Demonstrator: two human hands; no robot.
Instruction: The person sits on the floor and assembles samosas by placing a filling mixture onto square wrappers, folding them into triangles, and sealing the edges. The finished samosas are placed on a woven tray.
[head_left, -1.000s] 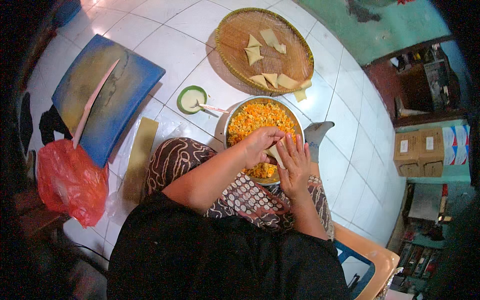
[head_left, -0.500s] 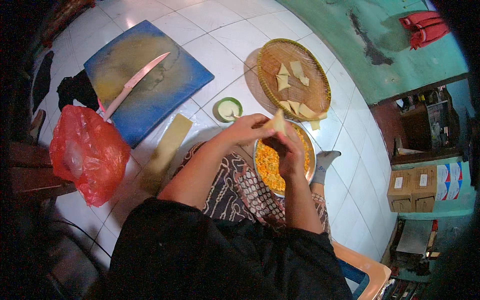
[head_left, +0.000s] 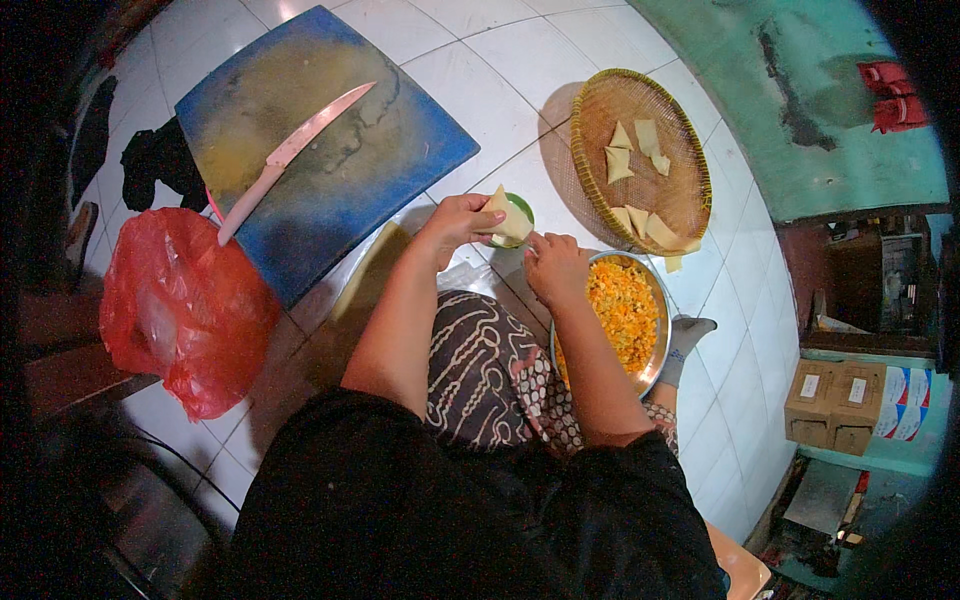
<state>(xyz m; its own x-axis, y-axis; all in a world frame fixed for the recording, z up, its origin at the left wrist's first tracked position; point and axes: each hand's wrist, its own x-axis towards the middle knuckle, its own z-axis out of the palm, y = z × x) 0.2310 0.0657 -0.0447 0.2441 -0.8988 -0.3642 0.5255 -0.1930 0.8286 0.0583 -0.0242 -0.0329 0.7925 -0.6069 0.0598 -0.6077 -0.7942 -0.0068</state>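
My left hand (head_left: 467, 222) pinches a pale folded pastry wrapper (head_left: 497, 207), its pointed tip upward, over a small green bowl (head_left: 527, 207) of white paste. At the bowl's near right rim, my right hand (head_left: 558, 268) is closed with its fingertips together. Whatever it grips there is too small to make out. Just below that hand stands a round metal bowl (head_left: 664, 345) holding orange and green chopped filling (head_left: 622, 315). Several folded pastry triangles (head_left: 619, 160) lie in a round woven bamboo tray (head_left: 590, 190) beyond it.
A blue board (head_left: 400, 170) with a pink-handled knife (head_left: 300, 150) lies at the far left. Nearer is a red plastic bag (head_left: 185, 310). A strip of pastry sheets (head_left: 365, 275) lies left of my legs. My socked foot (head_left: 690, 335) rests beside the metal bowl.
Both hands have come away from over the filling toward the green bowl. They have parted: the left keeps the wrapper, and the right has dropped to the bowl's rim. The whole view has shifted.
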